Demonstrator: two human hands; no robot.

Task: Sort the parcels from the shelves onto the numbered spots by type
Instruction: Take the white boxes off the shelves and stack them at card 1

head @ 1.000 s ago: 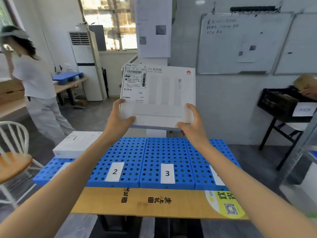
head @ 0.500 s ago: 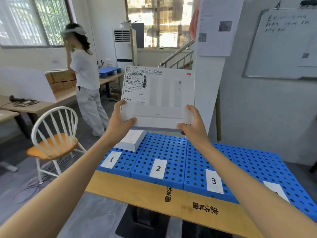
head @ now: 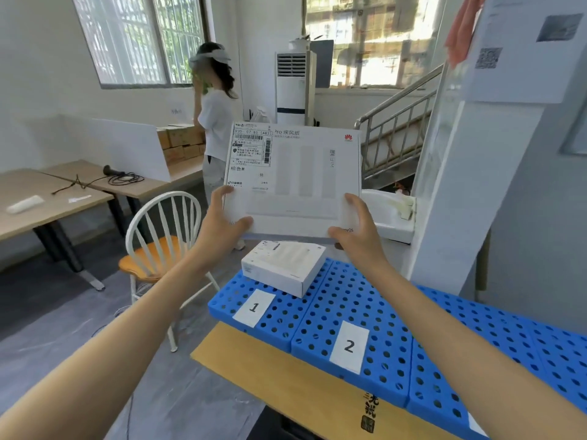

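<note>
Both hands, left hand [head: 222, 228] & right hand [head: 355, 231], pinch the white parcel's [head: 295, 182] bottom corners (thumbs on front), held upright above a second white box [head: 284, 268] lying on blue pallet spot 1 [head: 254, 308].

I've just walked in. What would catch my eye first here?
A big white box, held up at the centre by the left hand and right hand. Under it a smaller box lies on the blue pallet, behind the label 1. At the back left a person stands by a window.
</note>
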